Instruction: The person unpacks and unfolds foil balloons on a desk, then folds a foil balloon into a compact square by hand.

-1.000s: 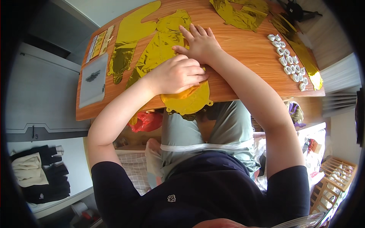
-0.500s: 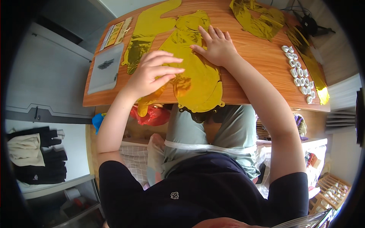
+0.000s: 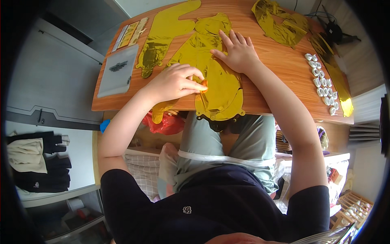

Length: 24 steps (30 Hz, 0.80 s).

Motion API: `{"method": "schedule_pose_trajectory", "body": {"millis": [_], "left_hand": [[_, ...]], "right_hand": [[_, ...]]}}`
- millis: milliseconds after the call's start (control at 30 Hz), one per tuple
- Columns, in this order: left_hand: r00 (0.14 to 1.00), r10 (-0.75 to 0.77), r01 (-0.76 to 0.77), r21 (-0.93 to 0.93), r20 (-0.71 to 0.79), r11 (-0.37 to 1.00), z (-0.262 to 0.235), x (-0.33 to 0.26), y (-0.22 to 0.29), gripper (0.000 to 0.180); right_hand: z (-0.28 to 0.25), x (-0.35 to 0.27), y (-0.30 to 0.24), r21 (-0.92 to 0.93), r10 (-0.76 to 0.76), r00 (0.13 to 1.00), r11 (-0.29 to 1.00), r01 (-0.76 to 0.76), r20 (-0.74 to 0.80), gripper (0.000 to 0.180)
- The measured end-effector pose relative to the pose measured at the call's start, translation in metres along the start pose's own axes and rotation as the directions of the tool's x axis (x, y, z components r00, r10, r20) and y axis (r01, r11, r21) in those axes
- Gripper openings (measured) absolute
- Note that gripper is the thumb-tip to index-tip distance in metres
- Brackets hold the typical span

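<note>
With my left hand [image 3: 178, 83] I pinch a fold of the shiny, flat gold foil piece [image 3: 217, 75], nearer its overhanging end, while it stretches lengthwise away across the brown wooden tabletop [image 3: 289, 73] under my open right hand [image 3: 240, 57].

Open tabletop [image 3: 293, 75] runs between the right hand [image 3: 239, 55] and the white coils [image 3: 317, 83], with gold foil [image 3: 295, 27] blocking its far end.
</note>
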State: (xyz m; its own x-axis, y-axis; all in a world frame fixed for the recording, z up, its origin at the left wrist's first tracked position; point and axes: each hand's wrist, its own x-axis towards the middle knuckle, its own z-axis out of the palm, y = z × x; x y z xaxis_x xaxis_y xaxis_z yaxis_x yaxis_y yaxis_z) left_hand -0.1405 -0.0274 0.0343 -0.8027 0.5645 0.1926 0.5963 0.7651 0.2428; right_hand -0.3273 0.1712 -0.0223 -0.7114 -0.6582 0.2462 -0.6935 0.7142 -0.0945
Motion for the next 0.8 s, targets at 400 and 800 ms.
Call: {"method": "schedule_pose_trajectory", "body": {"millis": [400, 800], "left_hand": [[0.994, 0.043, -0.037, -0.07, 0.097, 0.997, -0.017, 0.047, 0.009, 0.018], [0.986, 0.128, -0.134, -0.053, -0.107, 0.99, 0.006, 0.077, 0.007, 0.075]], "right_hand": [[0.002, -0.001, 0.005, -0.023, 0.003, 1.0, 1.0, -0.003, -0.013, 0.096], [0.002, 0.001, 0.006, -0.064, -0.028, 0.999, 0.998, 0.029, 0.019, 0.093]]}}
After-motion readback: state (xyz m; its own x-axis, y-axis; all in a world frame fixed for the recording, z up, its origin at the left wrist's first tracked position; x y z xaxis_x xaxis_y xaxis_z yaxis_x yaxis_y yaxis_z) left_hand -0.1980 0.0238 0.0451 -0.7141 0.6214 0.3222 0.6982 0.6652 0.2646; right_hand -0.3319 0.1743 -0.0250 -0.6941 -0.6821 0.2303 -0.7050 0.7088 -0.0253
